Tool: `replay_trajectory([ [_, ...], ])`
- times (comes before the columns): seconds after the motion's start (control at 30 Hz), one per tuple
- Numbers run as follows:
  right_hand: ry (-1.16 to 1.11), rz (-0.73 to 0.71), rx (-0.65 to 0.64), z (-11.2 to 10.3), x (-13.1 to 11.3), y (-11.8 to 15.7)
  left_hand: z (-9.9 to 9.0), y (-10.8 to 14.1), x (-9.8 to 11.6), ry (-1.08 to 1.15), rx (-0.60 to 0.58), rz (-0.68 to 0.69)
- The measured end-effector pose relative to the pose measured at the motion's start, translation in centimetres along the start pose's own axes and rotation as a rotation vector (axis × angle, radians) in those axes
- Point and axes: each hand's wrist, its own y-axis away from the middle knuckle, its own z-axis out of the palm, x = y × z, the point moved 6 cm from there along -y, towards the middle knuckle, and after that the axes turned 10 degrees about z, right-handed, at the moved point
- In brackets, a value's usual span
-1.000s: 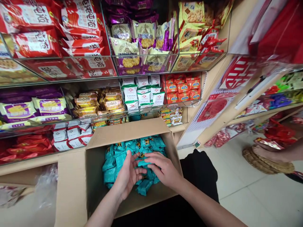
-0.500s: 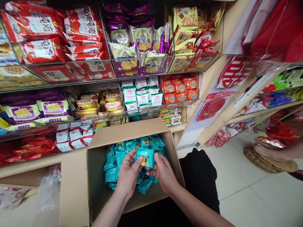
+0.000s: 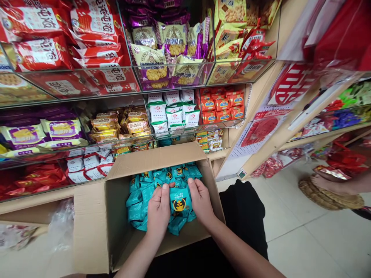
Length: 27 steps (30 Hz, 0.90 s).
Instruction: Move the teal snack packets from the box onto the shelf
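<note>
The left hand and right hand grasp one teal packet between them; below them, piled packets lie in a carton.

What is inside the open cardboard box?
Teal packets lie heaped inside the box; over them, the left hand and right hand hold another packet. Whatever lies beneath the heap is covered and can't be seen.

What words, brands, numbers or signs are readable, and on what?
"FRENCH BISCUITS", probably: cream-and-purple packet
"SODA BISCUITS", small: purple packet
"囍", partly visible: red sign
Too small to read surely: held teal packet, white packets, orange packets
Blurred characters: large red packets
</note>
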Motion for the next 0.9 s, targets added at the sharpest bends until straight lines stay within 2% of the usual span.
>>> replay_trajectory([
  [0.17, 0.210, -0.119, 0.104, -0.6, -1.0, 0.4, -0.4, -0.5, 0.8, -0.162, 0.001, 0.119],
  [0.27, 0.184, -0.144, 0.142, -0.9, -1.4, 0.5, -0.3, -0.6, 1.3, -0.215, 0.004, 0.150],
  [0.37, 0.089, -0.152, 0.106, -1.1, -1.6, 0.3, -0.2, -0.7, 1.6, -0.199, -0.006, 0.147],
  [0.47, -0.024, -0.177, -0.026, -0.8, -2.0, 0.4, -0.1, -0.9, 1.8, -0.182, -0.024, 0.147],
  [0.57, -0.129, -0.140, -0.254, -0.3, -2.2, 0.8, 0.0, -1.0, 2.1, -0.194, -0.028, 0.157],
  [0.67, -0.072, -0.079, -0.438, -0.3, -2.2, 1.0, 0.1, -1.6, 2.9, -0.195, -0.115, 0.219],
  [0.73, 0.046, -0.097, -0.401, -1.4, -2.7, 0.1, -0.1, -2.9, 3.8, -0.262, -0.210, 0.340],
  [0.8, 0.156, -0.194, -0.246, -3.0, -4.1, -1.8, -0.6, -4.9, 4.6, -0.425, -0.319, 0.518],
  [0.83, 0.207, -0.264, -0.163, -3.7, -5.0, -2.9, -0.9, -6.1, 4.6, -0.529, -0.377, 0.610],
  [0.9, 0.324, -0.402, -0.045, -4.6, -7.0, -5.4, -1.6, -9.1, 3.5, -0.748, -0.469, 0.672],
])
